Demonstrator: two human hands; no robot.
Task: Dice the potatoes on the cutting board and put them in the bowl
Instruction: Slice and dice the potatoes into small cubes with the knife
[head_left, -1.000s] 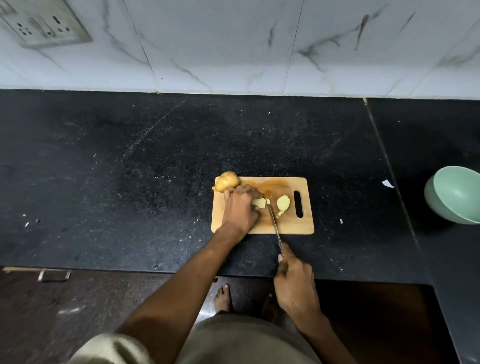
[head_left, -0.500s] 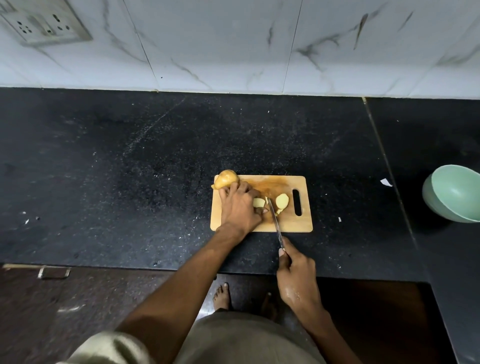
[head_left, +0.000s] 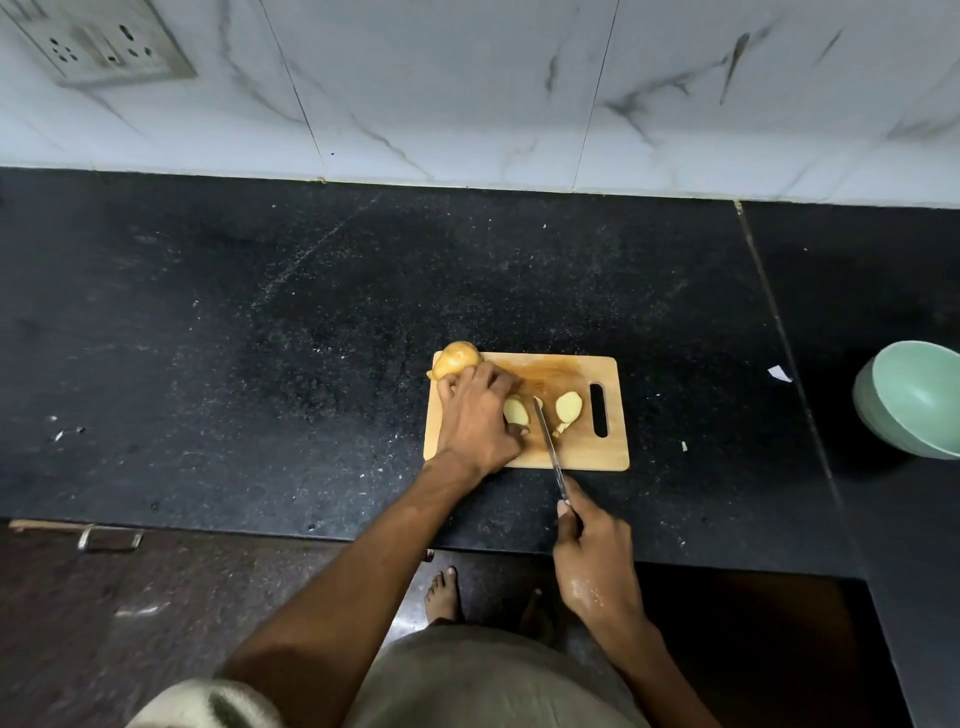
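Observation:
A wooden cutting board (head_left: 587, 452) lies on the black counter. My left hand (head_left: 475, 418) presses a cut potato piece (head_left: 517, 410) down on the board. A whole unpeeled potato (head_left: 456, 358) sits at the board's far left corner, just beyond my fingers. My right hand (head_left: 595, 553) grips the handle of a knife (head_left: 548, 441), whose blade lies on the board just right of the held piece. A pale potato slice (head_left: 568, 406) with a small scrap below it lies right of the blade. The green bowl (head_left: 914, 397) stands at the far right.
The black stone counter (head_left: 260, 338) stretches wide to the left and behind the board. A marble-tiled wall with a socket plate (head_left: 104, 41) rises at the back. A scrap of white paper (head_left: 779, 373) lies between board and bowl. A bare foot (head_left: 444, 595) shows below the counter edge.
The knife blade has shifted a little to the right, off the held piece. The gap between that piece and the loose slice is wider. My left hand stays on the piece.

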